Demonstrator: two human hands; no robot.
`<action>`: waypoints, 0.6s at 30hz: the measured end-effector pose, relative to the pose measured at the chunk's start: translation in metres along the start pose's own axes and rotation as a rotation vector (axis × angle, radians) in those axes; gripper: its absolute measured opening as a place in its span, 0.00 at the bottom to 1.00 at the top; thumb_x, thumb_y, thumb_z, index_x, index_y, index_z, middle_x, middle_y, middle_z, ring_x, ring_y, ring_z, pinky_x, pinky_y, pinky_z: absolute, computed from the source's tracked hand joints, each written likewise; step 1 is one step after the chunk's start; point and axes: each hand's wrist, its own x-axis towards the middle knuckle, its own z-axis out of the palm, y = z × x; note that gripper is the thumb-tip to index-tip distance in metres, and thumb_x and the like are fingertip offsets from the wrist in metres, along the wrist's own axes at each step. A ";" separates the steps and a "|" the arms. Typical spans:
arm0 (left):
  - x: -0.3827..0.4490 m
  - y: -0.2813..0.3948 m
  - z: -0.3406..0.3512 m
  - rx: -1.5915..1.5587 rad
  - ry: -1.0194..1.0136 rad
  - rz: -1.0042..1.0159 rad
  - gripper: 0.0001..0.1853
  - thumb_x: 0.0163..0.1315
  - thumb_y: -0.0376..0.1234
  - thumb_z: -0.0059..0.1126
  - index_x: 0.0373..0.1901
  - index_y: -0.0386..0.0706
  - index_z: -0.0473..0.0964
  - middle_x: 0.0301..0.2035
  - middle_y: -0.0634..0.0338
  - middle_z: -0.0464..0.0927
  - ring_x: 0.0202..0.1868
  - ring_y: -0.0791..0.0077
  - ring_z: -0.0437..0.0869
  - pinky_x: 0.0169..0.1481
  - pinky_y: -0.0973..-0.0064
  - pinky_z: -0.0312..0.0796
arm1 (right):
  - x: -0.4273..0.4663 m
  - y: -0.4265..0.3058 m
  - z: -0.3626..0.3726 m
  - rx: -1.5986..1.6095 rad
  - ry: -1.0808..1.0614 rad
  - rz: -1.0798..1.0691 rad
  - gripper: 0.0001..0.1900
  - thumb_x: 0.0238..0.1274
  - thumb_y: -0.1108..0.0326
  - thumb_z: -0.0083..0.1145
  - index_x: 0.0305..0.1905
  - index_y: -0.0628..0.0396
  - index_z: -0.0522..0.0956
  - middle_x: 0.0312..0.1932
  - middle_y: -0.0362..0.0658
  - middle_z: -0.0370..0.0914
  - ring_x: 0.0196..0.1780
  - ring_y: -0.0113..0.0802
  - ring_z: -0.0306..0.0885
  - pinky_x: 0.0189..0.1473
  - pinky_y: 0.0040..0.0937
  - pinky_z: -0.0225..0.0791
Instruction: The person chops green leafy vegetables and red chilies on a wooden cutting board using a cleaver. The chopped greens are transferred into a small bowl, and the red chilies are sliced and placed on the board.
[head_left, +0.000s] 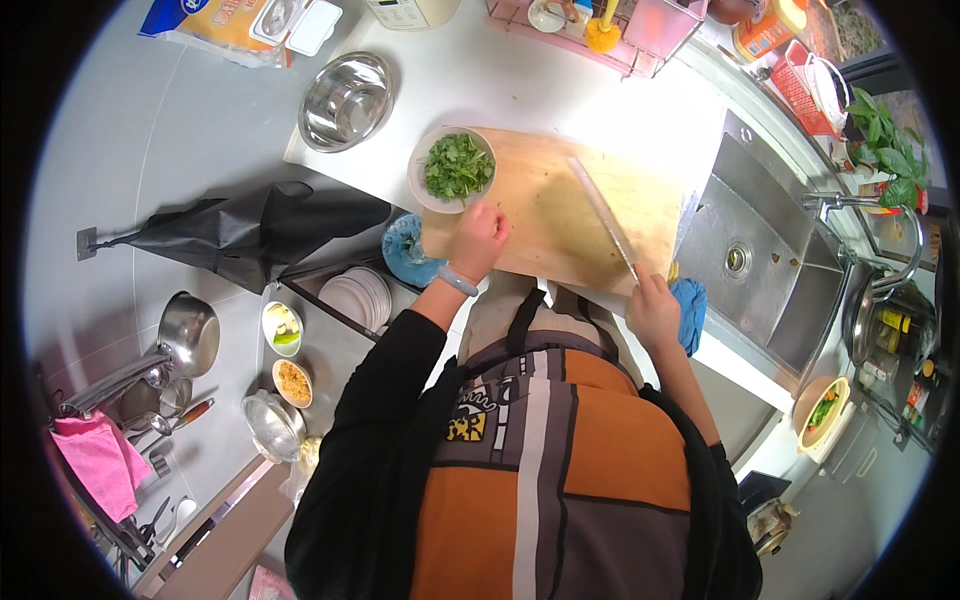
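My right hand (654, 311) grips a kitchen knife (602, 210) at the right side of a wooden cutting board (525, 225). The blade is seen almost edge-on and points away from me over the board. At the board's left side, my left hand (480, 238) is curled into a loose fist just below a white bowl (417, 191). I see nothing held in it, though the inside of the fist is hidden. Chopped leafy green herbs (457, 166) fill the bowl, which rests on the board's far left corner. Small green bits lie scattered on the wood.
A stainless steel sink (757, 217) lies to the right, with a blue cloth (688, 315) at the counter edge. A steel bowl (346, 103) stands far left. Left of me are stacked plates (358, 298), a black bag (255, 229) and small bowls of chopped food (292, 382).
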 end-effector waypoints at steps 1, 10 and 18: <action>0.008 0.009 -0.012 -0.027 0.052 -0.041 0.04 0.55 0.25 0.61 0.30 0.40 0.75 0.31 0.54 0.76 0.32 0.59 0.79 0.38 0.66 0.73 | 0.000 0.001 0.002 -0.035 -0.014 -0.025 0.19 0.59 0.75 0.54 0.56 0.55 0.78 0.34 0.48 0.75 0.36 0.46 0.77 0.37 0.39 0.71; 0.051 -0.021 -0.064 0.036 -0.061 -0.355 0.15 0.60 0.29 0.61 0.50 0.38 0.77 0.24 0.54 0.79 0.26 0.61 0.80 0.33 0.65 0.73 | 0.015 0.023 0.037 -0.226 -0.021 -0.223 0.21 0.56 0.75 0.54 0.57 0.53 0.79 0.37 0.47 0.71 0.40 0.46 0.73 0.43 0.40 0.68; 0.059 -0.025 -0.093 -0.981 -0.021 -0.744 0.24 0.76 0.45 0.40 0.61 0.34 0.66 0.38 0.48 0.84 0.33 0.69 0.83 0.41 0.71 0.76 | 0.033 0.008 0.045 -0.142 -0.016 -0.121 0.20 0.52 0.76 0.58 0.54 0.55 0.80 0.41 0.48 0.73 0.48 0.46 0.72 0.50 0.40 0.68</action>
